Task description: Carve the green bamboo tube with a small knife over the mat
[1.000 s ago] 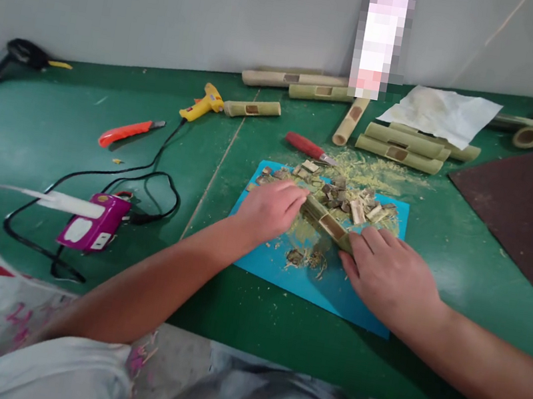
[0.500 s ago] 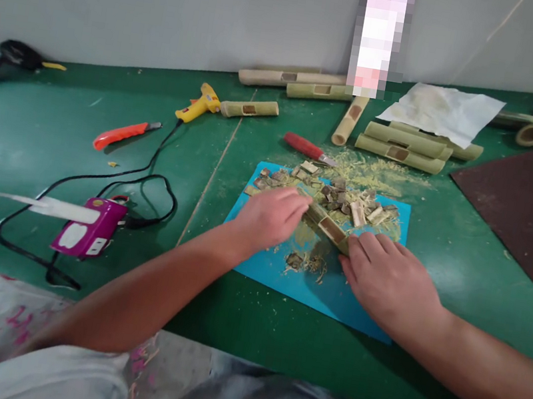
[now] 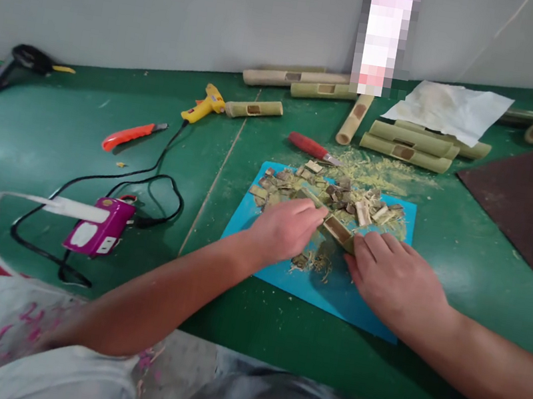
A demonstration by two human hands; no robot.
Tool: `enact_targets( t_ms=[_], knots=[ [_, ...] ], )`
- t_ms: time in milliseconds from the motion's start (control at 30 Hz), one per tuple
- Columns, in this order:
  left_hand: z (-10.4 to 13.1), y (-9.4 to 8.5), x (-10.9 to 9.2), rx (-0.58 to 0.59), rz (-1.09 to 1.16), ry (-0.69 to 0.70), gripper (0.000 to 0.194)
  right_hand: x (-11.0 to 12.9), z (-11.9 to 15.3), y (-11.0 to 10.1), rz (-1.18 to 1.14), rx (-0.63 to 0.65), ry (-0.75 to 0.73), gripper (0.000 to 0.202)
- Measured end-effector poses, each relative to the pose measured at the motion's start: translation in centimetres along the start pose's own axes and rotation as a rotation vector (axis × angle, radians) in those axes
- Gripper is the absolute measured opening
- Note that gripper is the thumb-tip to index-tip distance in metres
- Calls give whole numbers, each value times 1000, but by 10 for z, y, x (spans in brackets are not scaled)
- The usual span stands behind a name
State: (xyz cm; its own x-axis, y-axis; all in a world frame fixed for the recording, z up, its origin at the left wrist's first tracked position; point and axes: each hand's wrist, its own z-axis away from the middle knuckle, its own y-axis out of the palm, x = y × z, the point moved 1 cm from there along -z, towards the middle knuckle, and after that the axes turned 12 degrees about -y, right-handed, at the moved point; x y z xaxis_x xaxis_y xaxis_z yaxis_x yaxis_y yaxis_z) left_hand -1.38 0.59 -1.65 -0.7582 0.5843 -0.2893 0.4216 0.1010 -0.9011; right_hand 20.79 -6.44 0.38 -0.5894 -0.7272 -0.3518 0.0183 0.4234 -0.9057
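A green bamboo tube (image 3: 338, 230) with a rectangular slot cut in its side lies slantwise between my hands, above a blue mat (image 3: 265, 272). My left hand (image 3: 290, 227) is closed round it near the middle, just left of the slot, and its far end sticks out beyond the fingers. At the near end, my right hand (image 3: 393, 277) wraps round the tube and hides that end. Bamboo chips (image 3: 343, 195) and shavings are heaped on the mat behind the tube. A smaller pile of shavings (image 3: 314, 263) lies in front of it.
Behind the mat rests a red-handled knife (image 3: 310, 146). More slotted bamboo tubes (image 3: 405, 153) and a white paper sheet (image 3: 450, 110) lie along the back. To the left are a yellow glue gun (image 3: 205, 105), an orange cutter (image 3: 129, 136) and a purple power adapter (image 3: 101, 224) with cords.
My left hand has slid along the bamboo tube toward the slot, nearer my right hand. The right hand keeps its hold. The whole view has shifted slightly.
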Motion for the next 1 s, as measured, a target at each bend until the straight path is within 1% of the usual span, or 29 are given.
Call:
enact_targets(
  t_ms=[33, 133, 167, 233, 333, 367, 467, 500, 633, 767, 800, 900, 1000],
  knots=[
    [-1, 0, 2, -5, 6, -17, 32, 0, 0, 0, 1, 1, 1, 12],
    [-3, -2, 9, -84, -11, -126, 29, -1, 0, -1, 3, -17, 2, 13],
    [-3, -2, 10, -99, -15, -142, 28, -2, 0, -1, 2, -25, 0, 13],
    [-3, 0, 7, -75, -1, -107, 30, -3, -1, -1, -8, -38, -7, 15],
    [-1, 3, 0, 13, 29, -5, 33, -5, -1, 0, -35, -44, -2, 18],
    [-2, 4, -1, 8, 28, -6, 33, -6, -1, 0, -43, -49, 8, 19],
    [-3, 2, 4, -83, 9, -85, 30, -7, -1, 0, -62, -72, 17, 20],
    [-3, 1, 6, -92, 10, -97, 30, -6, -1, 0, -61, -74, 11, 20],
    [-1, -2, 6, -3, 68, -29, 31, -3, 0, -1, -32, -35, -5, 14],
    [-2, -4, 5, -70, 4, -100, 30, -1, 0, -1, -19, -14, -9, 13],
    [-2, -4, 3, -59, -9, -90, 31, 0, 0, -2, -14, -14, -12, 13],
    [-1, -2, -4, 19, 1, -2, 33, 0, 0, -2, 1, -13, -20, 13],
    [1, -2, -8, -24, -11, -28, 34, 0, -1, -2, 7, -11, -20, 13]
  ],
)
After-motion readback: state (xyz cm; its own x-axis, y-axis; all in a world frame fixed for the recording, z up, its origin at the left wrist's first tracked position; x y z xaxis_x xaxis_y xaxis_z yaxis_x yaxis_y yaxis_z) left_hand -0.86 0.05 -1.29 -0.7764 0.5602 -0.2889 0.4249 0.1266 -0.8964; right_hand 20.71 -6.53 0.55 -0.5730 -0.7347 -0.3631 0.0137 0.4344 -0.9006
